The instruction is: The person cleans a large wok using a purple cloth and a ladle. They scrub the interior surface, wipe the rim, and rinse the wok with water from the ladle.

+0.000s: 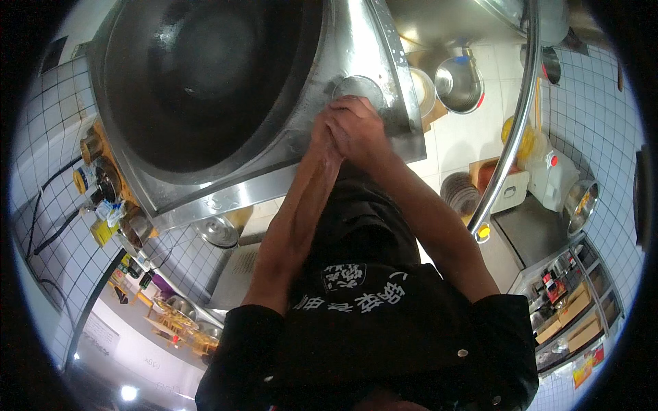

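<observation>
My left hand point(323, 131) and my right hand point(362, 131) are clasped together just beyond my black apron point(360, 221), which bears white writing. The right hand's fingers lap over the left hand; whether anything sits between the palms is hidden. In the picture, both overlap the near rim of a round grey piece point(358, 86) on the stainless steel stove top point(293, 146). Contact with that piece cannot be made out. A large dark wok point(216, 77) fills the stove to the left of my hands, with no food visible in it.
A steel pot point(459, 85) stands beyond the stove's right side. Nearby, a curved metal rail point(524, 103) crosses the right of the view. Plastic jugs point(552, 174) and a metal bowl point(581, 205) are by the tiled wall. Containers point(105, 180) line a shelf at left.
</observation>
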The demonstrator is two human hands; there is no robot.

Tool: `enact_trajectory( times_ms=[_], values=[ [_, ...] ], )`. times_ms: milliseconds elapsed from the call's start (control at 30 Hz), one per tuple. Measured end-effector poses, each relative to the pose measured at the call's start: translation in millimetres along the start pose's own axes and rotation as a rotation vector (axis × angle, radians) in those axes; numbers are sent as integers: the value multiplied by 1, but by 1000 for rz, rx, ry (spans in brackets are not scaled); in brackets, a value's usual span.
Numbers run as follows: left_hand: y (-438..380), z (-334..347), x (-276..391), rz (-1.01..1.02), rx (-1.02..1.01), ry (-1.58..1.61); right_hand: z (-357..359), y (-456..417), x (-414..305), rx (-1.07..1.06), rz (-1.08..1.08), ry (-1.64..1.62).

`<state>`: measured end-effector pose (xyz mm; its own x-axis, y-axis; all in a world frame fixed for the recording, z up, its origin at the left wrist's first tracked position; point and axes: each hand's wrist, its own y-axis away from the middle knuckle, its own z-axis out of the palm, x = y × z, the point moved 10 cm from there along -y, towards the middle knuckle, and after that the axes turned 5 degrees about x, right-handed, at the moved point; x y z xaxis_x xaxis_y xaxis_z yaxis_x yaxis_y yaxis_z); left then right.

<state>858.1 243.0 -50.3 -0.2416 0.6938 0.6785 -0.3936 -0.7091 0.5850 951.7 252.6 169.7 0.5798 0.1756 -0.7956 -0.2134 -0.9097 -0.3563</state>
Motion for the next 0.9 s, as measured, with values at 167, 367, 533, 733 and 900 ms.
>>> enact_trajectory(
  times_ms=[167, 367, 533, 733, 900],
  values=[
    [-6, 6, -5, -65, 4, 90, 2, -3, 14, -21, 19, -23],
    [-10, 23, -13, -175, -46, 345, 1, -6, 28, -24, 29, -4],
    [26, 58, 41, -456, -62, 593, -14, -11, 28, -42, -64, -136],
    [56, 80, 70, -544, -34, 406, -5, -1, -19, -303, -307, -207],
    [49, 55, 58, -462, 49, 298, -31, -19, -46, -333, -429, -180]
  ],
)
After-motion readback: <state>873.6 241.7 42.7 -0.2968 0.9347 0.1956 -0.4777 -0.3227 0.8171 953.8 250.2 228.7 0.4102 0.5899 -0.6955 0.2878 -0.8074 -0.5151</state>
